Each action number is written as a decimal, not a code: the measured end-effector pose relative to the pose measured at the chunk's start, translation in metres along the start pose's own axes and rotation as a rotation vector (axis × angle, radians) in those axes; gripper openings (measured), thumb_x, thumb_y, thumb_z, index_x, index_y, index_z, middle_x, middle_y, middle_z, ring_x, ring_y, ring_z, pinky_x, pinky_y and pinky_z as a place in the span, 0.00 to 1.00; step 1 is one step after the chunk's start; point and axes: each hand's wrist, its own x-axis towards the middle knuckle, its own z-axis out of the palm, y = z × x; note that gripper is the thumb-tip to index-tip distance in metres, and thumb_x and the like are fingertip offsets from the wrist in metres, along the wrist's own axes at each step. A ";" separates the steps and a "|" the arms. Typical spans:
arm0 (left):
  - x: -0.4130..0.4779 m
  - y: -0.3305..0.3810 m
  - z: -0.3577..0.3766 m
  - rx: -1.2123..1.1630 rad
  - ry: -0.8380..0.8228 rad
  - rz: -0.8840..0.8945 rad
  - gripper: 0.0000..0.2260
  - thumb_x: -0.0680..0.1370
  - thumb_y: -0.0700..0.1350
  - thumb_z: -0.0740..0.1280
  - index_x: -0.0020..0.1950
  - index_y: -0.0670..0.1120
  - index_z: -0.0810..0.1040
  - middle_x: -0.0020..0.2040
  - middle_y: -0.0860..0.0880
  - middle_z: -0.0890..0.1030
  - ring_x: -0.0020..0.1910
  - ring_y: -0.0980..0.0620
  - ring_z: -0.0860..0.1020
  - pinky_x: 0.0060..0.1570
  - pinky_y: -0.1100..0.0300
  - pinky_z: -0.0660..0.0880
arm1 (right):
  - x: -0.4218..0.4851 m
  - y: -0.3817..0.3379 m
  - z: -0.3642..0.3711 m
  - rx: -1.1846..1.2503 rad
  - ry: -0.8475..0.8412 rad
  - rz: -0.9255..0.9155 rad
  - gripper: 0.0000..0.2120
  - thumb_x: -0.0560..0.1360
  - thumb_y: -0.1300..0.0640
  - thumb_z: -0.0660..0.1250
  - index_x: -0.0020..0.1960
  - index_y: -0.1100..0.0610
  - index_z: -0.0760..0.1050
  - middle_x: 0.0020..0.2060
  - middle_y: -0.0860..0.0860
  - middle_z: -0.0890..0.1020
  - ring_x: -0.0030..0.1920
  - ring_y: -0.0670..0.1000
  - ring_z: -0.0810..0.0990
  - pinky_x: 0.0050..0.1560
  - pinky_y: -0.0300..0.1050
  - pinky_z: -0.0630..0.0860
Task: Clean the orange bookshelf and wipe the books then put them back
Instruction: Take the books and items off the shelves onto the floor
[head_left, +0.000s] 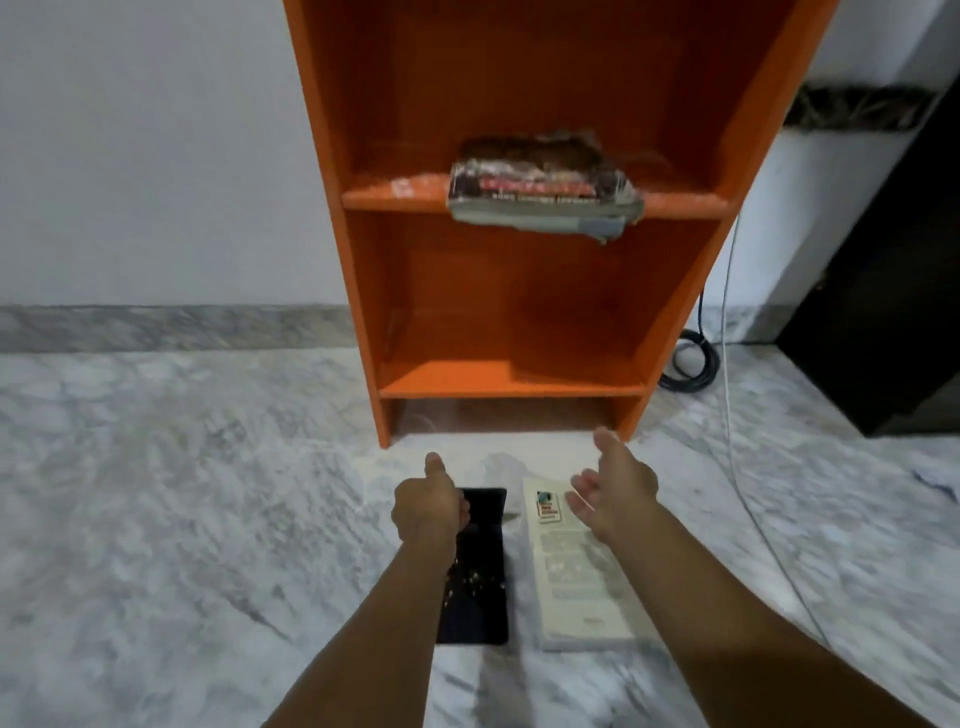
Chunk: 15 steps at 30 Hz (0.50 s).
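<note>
Marble floor (156, 493), grey-veined. Left hand (428, 506): fingers curled in, thumb up, over a black glossy book (480, 587) lying flat; grip on it cannot be told. White paperback book (574, 566) flat beside it. Right hand (615, 486): fingers spread, palm empty, above the white book. Behind: orange wooden bookshelf (524, 291), blurred stack of books (543, 187) on its middle shelf, overhanging the edge.

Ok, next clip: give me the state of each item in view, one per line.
orange bookshelf: upright, bottom shelf bare.
stack of books: lying flat on the middle shelf, overhanging its front edge.
black book: flat on the floor, closed.
white book: flat on the floor, closed.
left hand: fingers curled over the black book; grip unclear.
right hand: open, empty.
</note>
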 end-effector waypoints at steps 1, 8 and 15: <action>-0.010 0.029 0.000 -0.055 -0.029 0.026 0.22 0.81 0.56 0.61 0.42 0.38 0.77 0.33 0.42 0.79 0.33 0.44 0.79 0.46 0.48 0.82 | -0.016 -0.022 0.019 0.025 -0.062 -0.042 0.18 0.77 0.49 0.68 0.56 0.62 0.72 0.50 0.59 0.76 0.53 0.58 0.77 0.52 0.53 0.75; -0.080 0.214 0.005 -0.250 -0.158 0.205 0.21 0.81 0.59 0.60 0.43 0.42 0.76 0.38 0.44 0.79 0.35 0.48 0.78 0.42 0.54 0.79 | -0.098 -0.142 0.124 0.164 -0.303 -0.140 0.35 0.76 0.44 0.68 0.73 0.66 0.62 0.66 0.64 0.72 0.63 0.61 0.75 0.61 0.55 0.75; -0.104 0.281 0.024 -0.283 -0.265 0.332 0.20 0.83 0.56 0.58 0.45 0.41 0.76 0.42 0.43 0.79 0.40 0.48 0.78 0.46 0.55 0.80 | -0.069 -0.165 0.165 0.142 -0.385 0.029 0.44 0.69 0.31 0.69 0.74 0.55 0.60 0.68 0.63 0.67 0.59 0.63 0.74 0.54 0.62 0.76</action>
